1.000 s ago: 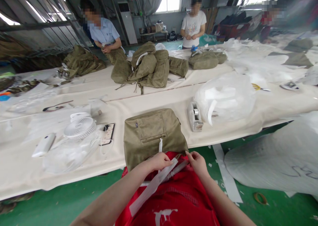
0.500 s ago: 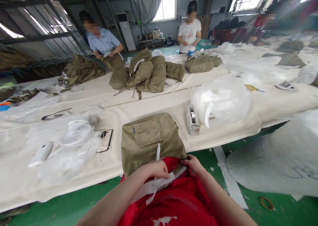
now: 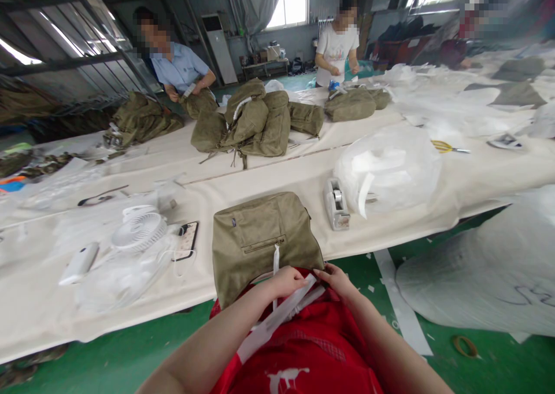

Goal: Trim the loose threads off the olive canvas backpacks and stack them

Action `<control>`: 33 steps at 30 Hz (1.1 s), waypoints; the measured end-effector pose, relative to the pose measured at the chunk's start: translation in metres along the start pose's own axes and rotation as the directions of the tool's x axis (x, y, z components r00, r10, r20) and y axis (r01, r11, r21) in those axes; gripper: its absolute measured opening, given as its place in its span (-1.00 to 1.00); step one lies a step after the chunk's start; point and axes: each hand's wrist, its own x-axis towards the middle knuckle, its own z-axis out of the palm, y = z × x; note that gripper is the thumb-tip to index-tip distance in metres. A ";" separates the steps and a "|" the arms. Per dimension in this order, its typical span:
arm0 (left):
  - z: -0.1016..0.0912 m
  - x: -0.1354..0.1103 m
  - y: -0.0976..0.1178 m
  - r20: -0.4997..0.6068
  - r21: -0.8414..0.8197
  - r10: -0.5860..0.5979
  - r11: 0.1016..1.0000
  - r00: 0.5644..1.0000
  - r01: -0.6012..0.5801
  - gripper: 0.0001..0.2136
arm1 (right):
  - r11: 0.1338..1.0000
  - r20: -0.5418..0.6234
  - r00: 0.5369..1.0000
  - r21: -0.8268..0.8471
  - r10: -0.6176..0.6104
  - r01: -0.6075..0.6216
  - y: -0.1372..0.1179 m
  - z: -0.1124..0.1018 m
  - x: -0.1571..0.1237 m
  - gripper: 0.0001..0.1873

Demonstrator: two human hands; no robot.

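Note:
An olive canvas bag [image 3: 260, 220] lies at the table's near edge, its lower part against my red shirt. It has a zipped front pocket with a narrow white strip [image 3: 276, 261] hanging from the zip pull. My left hand [image 3: 288, 281] is closed, pinching the upper end of a long white strip of wrapping [image 3: 277, 319] that runs down across my lap. My right hand [image 3: 337, 279] is beside the bag's lower right corner, its fingertips drawn together close to the strip's end. What those fingertips hold, if anything, is too small to make out.
On the table are a tape dispenser [image 3: 336, 204], a clear bag of white scraps [image 3: 385, 171], a white fan [image 3: 139, 231], a phone [image 3: 186, 241] and yellow-handled scissors [image 3: 448, 147]. More olive bags [image 3: 260, 119] lie farther back, where co-workers stand. A big plastic sack [image 3: 481, 267] sits right.
My left hand has moved up and right with the white strip, toward my right hand. My right hand has shifted slightly up. The olive bag stays nearly in place.

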 end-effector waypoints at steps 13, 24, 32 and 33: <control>0.001 0.005 -0.003 0.049 -0.027 0.047 0.999 0.998 -0.046 -0.56 | 0.992 0.033 0.997 -0.104 -0.073 0.076 -0.004 -0.013 -0.001 -0.62; 0.003 0.008 -0.006 0.015 -0.061 0.072 0.996 0.997 -0.071 -0.54 | 0.991 -0.054 0.993 -0.081 -0.107 0.102 -0.009 0.000 -0.004 -0.70; 0.000 0.021 -0.014 -0.085 -0.159 0.059 0.985 0.995 -0.072 -0.53 | 0.721 0.032 0.942 -0.635 -0.335 0.278 -0.049 0.016 -0.008 -0.72; -0.002 0.021 -0.015 -0.098 -0.191 0.051 0.979 0.994 -0.069 -0.52 | 0.678 0.058 0.934 -0.673 -0.352 0.297 -0.054 0.019 -0.009 -0.71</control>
